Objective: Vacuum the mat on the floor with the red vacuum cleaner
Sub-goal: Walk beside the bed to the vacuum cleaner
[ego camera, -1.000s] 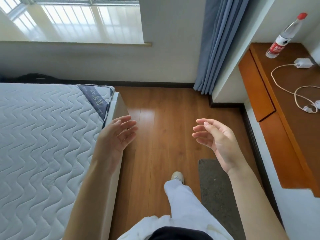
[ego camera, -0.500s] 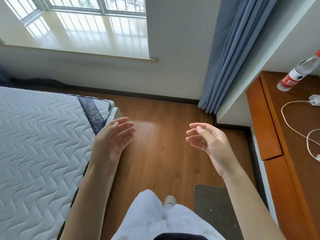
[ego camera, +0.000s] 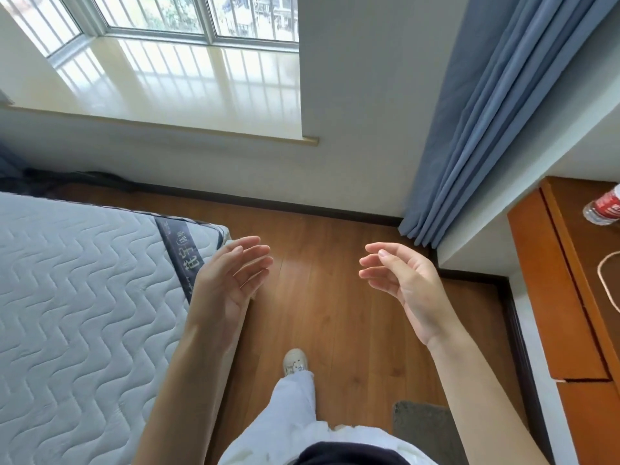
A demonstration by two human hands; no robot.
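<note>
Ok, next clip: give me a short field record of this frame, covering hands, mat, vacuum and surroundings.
left hand: open, empty, raised beside mattress corner
right hand: open, empty, fingers loosely curled
mat: grey, on the wooden floor, partly visible at bottom right
vacuum: not in view
surroundings: blue curtain, desk with bottle

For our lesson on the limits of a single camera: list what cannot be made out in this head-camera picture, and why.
- Vacuum cleaner: nowhere in the head view.
- Mat: only a corner shows; the right arm and the bottom edge hide the rest.
- Bottle: cut off by the right edge; label too small to read.
- Cable: runs off the right edge.
</note>
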